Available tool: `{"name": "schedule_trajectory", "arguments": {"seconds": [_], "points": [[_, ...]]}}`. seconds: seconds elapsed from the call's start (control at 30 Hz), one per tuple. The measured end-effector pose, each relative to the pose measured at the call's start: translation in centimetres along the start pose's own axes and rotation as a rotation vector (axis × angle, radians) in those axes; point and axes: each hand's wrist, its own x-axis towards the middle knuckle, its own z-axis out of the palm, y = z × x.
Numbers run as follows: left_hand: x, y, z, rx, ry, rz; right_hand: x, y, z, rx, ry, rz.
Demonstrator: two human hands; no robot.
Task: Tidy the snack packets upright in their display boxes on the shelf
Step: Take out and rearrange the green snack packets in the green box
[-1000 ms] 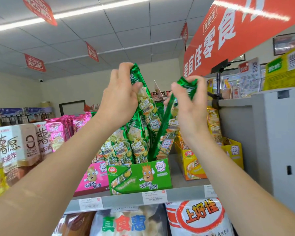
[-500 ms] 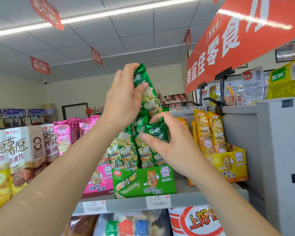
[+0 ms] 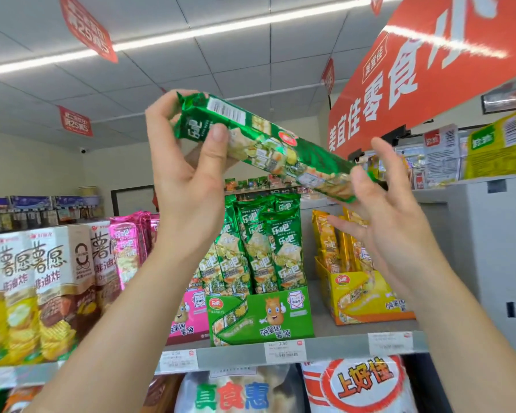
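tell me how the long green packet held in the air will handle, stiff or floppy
Probably fairly stiff: the green packet runs straight from the left hand to the right hand with no sag. Its glossy foil catches the light, so likely slippery. Long and narrow, it may tip unless leaned on the other packets in the green display box.

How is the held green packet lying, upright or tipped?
Tipped: the green packet slants down rightward in the left hand, above the green display box.
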Motion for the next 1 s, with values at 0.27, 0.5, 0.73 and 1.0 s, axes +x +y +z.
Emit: {"name": "schedule_trajectory", "arguments": {"seconds": [0.27,0.5,0.73,1.0], "points": [[-4.3,2.6,0.6,-0.221,-0.087,-0.321,-5.2,1.0,-3.2,0.309,-0.118,0.100],[-9.6,3.7,0.5,-0.400,-0.115,-0.429,-12.0,1.8,-6.4,0.282,-0.213,0.300],[-15.4,3.9,0.0,-0.331,0.037,-0.685,-15.3,3.2,-7.2,0.174,-0.019,0.292],[-18.3,4.3,0.4,-0.121,0.179,-0.756,-16.4,3.3,-7.6,0.124,-0.009,0.179]]}}
